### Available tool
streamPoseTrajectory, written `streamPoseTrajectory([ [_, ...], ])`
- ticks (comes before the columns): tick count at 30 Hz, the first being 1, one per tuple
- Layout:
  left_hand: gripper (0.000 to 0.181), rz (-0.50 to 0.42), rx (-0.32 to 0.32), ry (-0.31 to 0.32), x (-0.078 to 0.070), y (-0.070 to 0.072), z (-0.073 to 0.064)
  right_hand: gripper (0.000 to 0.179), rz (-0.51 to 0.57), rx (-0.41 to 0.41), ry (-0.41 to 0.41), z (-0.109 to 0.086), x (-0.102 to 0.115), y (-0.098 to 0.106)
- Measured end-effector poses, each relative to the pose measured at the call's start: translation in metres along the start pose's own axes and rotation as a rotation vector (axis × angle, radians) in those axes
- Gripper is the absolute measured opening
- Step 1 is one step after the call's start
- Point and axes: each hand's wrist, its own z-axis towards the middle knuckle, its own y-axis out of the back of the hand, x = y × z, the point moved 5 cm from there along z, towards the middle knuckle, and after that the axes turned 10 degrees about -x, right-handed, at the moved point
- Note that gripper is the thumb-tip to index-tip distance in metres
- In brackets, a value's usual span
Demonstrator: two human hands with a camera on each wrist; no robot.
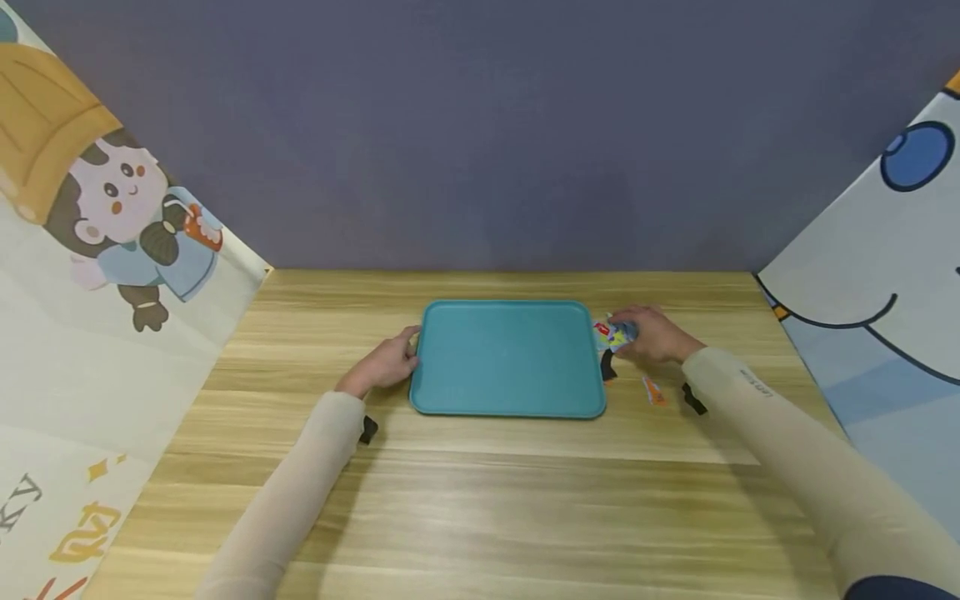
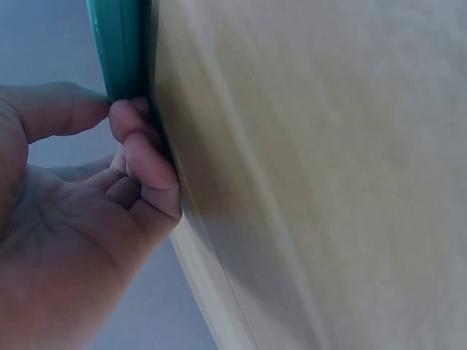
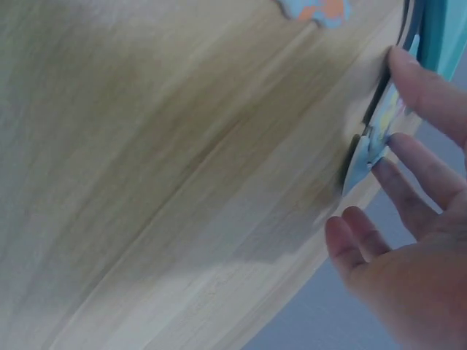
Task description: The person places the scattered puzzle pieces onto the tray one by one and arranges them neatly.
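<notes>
Left hand (image 1: 381, 364): thumb and curled fingers pinch the rim of the tray (image 1: 510, 358) at its short side. I read that as steadying it while the other hand works opposite.
Right hand (image 1: 654, 335): fingers spread, slightly bent, tips touching the picture pieces (image 1: 613, 335). I see no clear pinch; thin, flat stuff probably wants a light touch.
Tray: between both grips, long side spanning the gap. I can't tell if it sits fully flat.
Picture pieces: under the right fingertips, right beside the tray edge.
Dark strip (image 1: 608, 365): just my side of those fingertips, also by the tray.
Orange piece (image 1: 654, 390): my side of the right grip, apart from the tray.
Right scrap (image 1: 693, 398): dark, beside the right sleeve (image 1: 787, 442), behind that grip.
Left scrap (image 1: 368, 430): dark, beside the left sleeve (image 1: 288, 500), behind the left grip.
Table (image 1: 480, 500): wood-grain, below both grips.
Back wall (image 1: 480, 150): grey-blue, beyond both grips.
</notes>
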Motion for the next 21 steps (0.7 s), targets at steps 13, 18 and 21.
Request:
streamPoseTrajectory([
  [13,0.062,-0.038,0.007,0.014,0.002,0.001,0.002,0.051,0.054,-0.108,-0.024,0.002,-0.015,0.000],
  [18,0.062,-0.036,0.014,0.020,0.003,0.002,0.003,0.054,0.050,-0.112,-0.056,0.003,-0.014,0.000],
  [21,0.063,-0.032,0.017,0.026,0.004,0.002,0.003,0.056,0.004,-0.135,-0.059,0.005,-0.009,-0.001],
])
